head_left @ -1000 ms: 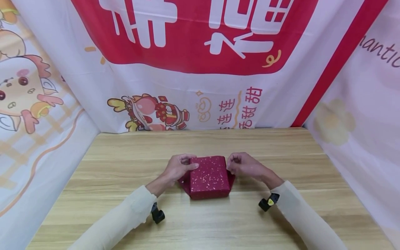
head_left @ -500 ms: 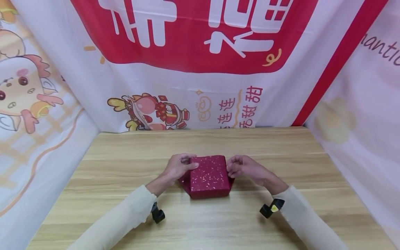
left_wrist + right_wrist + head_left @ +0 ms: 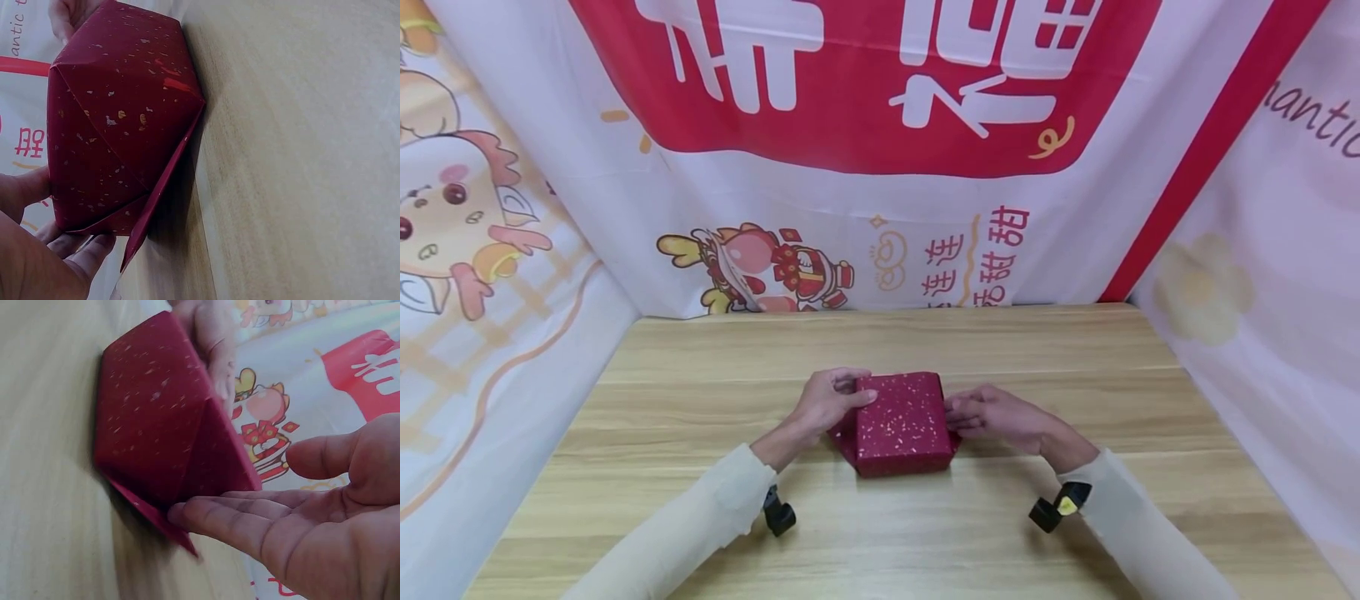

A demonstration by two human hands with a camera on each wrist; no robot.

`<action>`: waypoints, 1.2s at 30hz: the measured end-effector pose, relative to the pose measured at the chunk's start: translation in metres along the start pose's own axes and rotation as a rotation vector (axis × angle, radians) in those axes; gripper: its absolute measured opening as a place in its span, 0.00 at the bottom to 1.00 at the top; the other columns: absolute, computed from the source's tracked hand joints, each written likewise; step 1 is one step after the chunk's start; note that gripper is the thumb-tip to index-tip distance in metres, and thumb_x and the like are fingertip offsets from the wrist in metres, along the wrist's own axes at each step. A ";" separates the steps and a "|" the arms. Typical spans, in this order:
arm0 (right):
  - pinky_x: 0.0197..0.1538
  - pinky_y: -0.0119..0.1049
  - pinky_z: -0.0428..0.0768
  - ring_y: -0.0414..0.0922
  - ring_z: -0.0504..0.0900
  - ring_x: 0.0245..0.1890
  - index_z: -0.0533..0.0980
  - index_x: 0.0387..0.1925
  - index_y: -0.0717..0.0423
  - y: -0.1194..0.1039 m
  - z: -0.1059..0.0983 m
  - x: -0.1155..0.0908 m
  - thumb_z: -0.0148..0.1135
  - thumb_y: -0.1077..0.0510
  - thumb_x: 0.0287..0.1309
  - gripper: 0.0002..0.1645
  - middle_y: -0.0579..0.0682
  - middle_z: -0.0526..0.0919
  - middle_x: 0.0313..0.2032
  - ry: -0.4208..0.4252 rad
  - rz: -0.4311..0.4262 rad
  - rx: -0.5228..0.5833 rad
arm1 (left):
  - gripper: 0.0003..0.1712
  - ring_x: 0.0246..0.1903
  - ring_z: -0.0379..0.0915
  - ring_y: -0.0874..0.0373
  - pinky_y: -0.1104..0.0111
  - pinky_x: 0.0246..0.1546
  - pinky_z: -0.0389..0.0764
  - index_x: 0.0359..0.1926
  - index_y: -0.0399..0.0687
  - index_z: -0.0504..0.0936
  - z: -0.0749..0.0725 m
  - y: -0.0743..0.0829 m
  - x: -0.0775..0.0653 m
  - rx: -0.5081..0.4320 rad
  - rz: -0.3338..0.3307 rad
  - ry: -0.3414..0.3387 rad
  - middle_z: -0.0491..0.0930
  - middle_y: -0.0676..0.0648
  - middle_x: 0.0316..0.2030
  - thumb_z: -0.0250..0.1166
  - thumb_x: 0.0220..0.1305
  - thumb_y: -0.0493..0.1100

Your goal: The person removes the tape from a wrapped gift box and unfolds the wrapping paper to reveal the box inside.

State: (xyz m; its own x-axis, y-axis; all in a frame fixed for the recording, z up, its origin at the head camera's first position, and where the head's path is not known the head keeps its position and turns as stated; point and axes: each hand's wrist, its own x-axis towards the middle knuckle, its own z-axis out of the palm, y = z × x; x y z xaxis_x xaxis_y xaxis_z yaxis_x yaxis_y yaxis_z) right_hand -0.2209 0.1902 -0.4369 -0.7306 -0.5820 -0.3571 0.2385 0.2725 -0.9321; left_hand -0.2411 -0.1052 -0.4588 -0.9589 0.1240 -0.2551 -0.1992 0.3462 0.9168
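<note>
A box wrapped in dark red paper with pale flecks point(image 3: 902, 421) lies on the wooden table between my hands. At its far left corner my left hand point(image 3: 829, 404) grips it, thumb on the top face and fingers behind the side. Flaps of the wrapping paper point(image 3: 164, 194) stick out low at both ends; the left one stands off at a slant. My right hand point(image 3: 992, 414) is at the right end, and in the right wrist view its straight fingers point(image 3: 231, 519) press into the folded end, just above the right flap point(image 3: 153, 512). The thumb there stands apart.
The wood-grain table point(image 3: 715, 367) spreads around the box. Printed cloth hangings point(image 3: 880, 242) rise right behind its back edge and along both sides. Each wrist carries a small black camera, seen at the left cuff point(image 3: 778, 512) and right cuff.
My right hand has moved slightly down and toward me along the box's right end, its curled fingers straightening against the paper. The left hand and the box have stayed put.
</note>
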 end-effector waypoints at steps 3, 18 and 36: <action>0.70 0.53 0.71 0.62 0.71 0.66 0.64 0.66 0.72 0.004 -0.001 0.002 0.42 0.58 0.74 0.27 0.69 0.71 0.64 0.008 0.009 -0.032 | 0.25 0.64 0.71 0.46 0.51 0.68 0.70 0.59 0.54 0.80 0.000 -0.001 0.001 -0.001 0.008 -0.002 0.79 0.45 0.60 0.71 0.59 0.44; 0.68 0.55 0.72 0.60 0.72 0.65 0.65 0.67 0.69 0.009 0.001 0.005 0.45 0.57 0.74 0.27 0.66 0.71 0.65 0.016 0.004 -0.160 | 0.20 0.59 0.77 0.46 0.59 0.58 0.81 0.59 0.46 0.79 -0.009 -0.005 -0.020 0.169 0.246 0.151 0.80 0.42 0.57 0.65 0.66 0.43; 0.51 0.43 0.84 0.53 0.80 0.54 0.67 0.66 0.64 0.021 0.007 0.004 0.49 0.68 0.66 0.26 0.63 0.76 0.61 0.063 -0.092 -0.369 | 0.22 0.40 0.80 0.57 0.63 0.48 0.85 0.42 0.47 0.79 -0.008 -0.039 -0.032 0.527 0.369 -0.137 0.84 0.49 0.39 0.75 0.45 0.31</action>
State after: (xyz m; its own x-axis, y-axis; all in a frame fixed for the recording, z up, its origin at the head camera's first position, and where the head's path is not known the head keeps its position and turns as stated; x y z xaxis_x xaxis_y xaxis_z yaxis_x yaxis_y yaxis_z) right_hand -0.2141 0.1884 -0.4581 -0.7790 -0.5715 -0.2581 -0.0673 0.4854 -0.8717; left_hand -0.2040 -0.1306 -0.4836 -0.9039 0.4271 -0.0210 0.2973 0.6629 0.6871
